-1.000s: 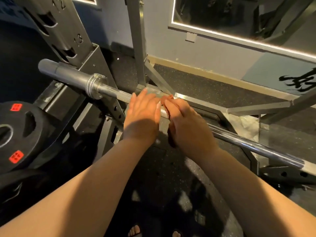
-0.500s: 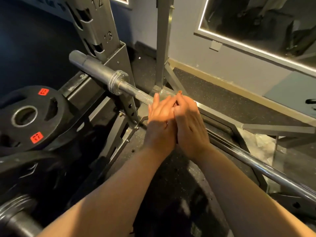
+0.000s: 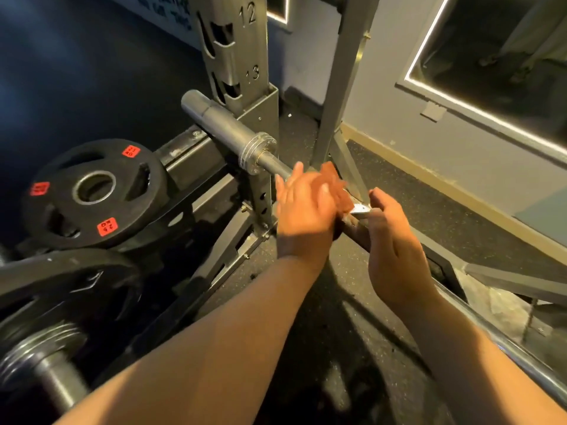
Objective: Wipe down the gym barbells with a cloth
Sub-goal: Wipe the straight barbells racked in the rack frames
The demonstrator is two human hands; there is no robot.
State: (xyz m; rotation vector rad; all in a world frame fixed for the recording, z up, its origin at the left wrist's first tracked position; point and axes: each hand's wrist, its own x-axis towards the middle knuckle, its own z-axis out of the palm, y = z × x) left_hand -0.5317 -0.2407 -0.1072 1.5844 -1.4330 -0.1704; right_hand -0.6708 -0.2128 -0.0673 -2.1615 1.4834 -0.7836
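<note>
— Hands first: where are they?

— Side by side at the middle of the frame, close but not touching. The left hand looks straight-fingered, though it is blurred, and presses an orange-red cloth onto the shaft of the barbell. The right hand sits on the shaft just to the lower right, back upward. Its fingers go out of sight over the far side, so I can't tell whether they are closed round the steel.

— And the bar itself?

— It seems to rest in the rack. The sleeve points to the upper left and the shaft runs down to the lower right edge.

— How would it handle?

— Heavy and rigid, I'd judge. There's no need to lift it, since the rack carries it. The knurled stretch beside the collar should drag on the cloth and give a sure hold. The polished length toward the lower right looks slicker. The cloth is soft and light, so it should wrap round the shaft under a closing palm. I'd steady the bar at the shaft, not the sleeve, which probably spins.

— Anything to read?

— "12" and "13" on the rack's upright, top centre. There are red stickers on the black weight plate at left. One seems to say KG with a number, too small for me to be sure. Pale lettering on the dark wall, upper left, is blurred.
</note>
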